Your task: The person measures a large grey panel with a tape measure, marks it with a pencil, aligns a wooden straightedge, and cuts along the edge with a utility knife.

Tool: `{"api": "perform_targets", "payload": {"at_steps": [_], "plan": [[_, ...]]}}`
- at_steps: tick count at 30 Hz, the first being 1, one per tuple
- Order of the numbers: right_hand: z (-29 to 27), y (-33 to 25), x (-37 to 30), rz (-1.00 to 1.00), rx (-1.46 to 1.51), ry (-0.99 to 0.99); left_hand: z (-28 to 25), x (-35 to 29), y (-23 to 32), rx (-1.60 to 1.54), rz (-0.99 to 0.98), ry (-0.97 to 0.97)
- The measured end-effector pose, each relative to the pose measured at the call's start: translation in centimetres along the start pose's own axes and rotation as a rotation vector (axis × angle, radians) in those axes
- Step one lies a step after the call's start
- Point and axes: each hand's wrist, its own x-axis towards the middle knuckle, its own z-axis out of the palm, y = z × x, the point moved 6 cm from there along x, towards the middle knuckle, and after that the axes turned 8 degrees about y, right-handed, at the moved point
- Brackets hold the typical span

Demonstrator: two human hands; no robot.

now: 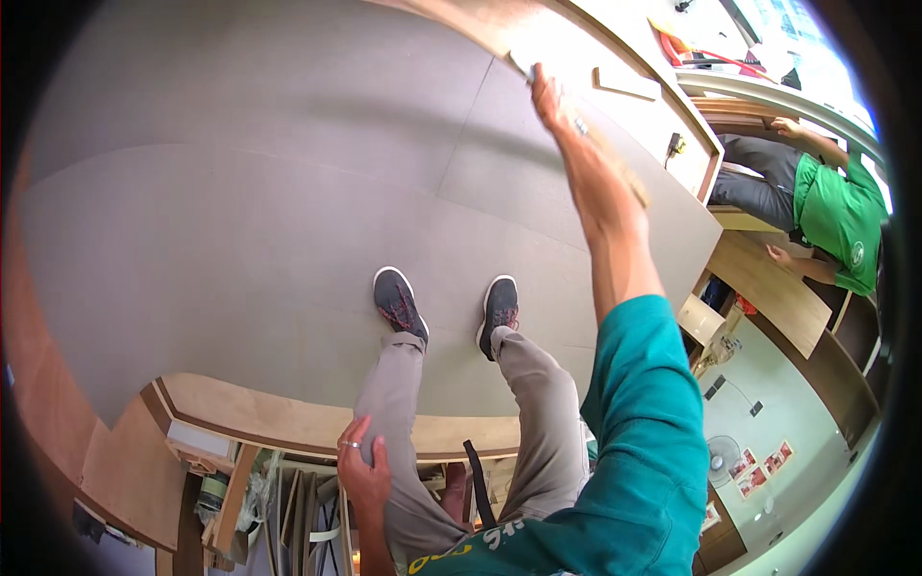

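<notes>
My right arm reaches far forward, and my right hand (550,101) is closed around a slim tool with a pale wooden handle (631,182) that runs back along my forearm. The tool's tan, flat-looking front end (520,65) touches or lies close to the edge of a pale wooden panel (586,43); its exact kind is too small to tell. My left hand (365,470) hangs beside my left thigh, empty, with thumb and fingers apart and a ring on one finger.
I stand on a wide grey surface (240,221) with a curved wooden edge (279,408) behind my shoes. Below that lie boards and plastic wrap (257,494). A small wood strip (626,84) rests on the panel. A co-worker in a green shirt (836,211) is at the right.
</notes>
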Motion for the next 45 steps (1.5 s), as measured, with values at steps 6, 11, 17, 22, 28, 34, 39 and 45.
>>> {"api": "perform_targets", "payload": {"at_steps": [6, 11, 17, 22, 28, 34, 39, 45], "plan": [[-1.0, -3.1, 7.6, -0.193, -0.144, 0.133, 0.2, 1.1, -0.8, -0.062, 0.056, 0.009], [-0.9, -18.0, -11.2, -0.153, 0.188, -0.344, 1.2, -0.9, -2.3, -0.062, -0.018, 0.010], [-3.2, -18.0, -40.5, 0.012, 0.297, -0.567, 0.3, -1.4, -5.2, -0.017, 0.081, -0.096], [-13.9, -12.4, -45.2, 0.060, 0.264, -0.472, 0.2, -3.6, -11.5, -0.322, 0.007, -0.036], [-23.0, -6.9, -42.2, 0.136, 0.253, -0.306, -6.6, -9.6, -27.3, -0.401, -0.246, -0.016], [-24.3, -12.8, -51.5, 0.152, 0.304, -0.151, -13.4, -17.8, -49.4, -0.067, -0.326, -0.035], [-15.2, -10.8, -72.3, 0.385, 0.409, -0.334, -25.2, -8.6, -48.8, -0.015, -0.212, 0.028], [-18.1, -19.5, -94.5, 0.771, 0.518, -0.768, -42.0, -0.3, -49.9, 0.068, -0.032, 0.260]]}}
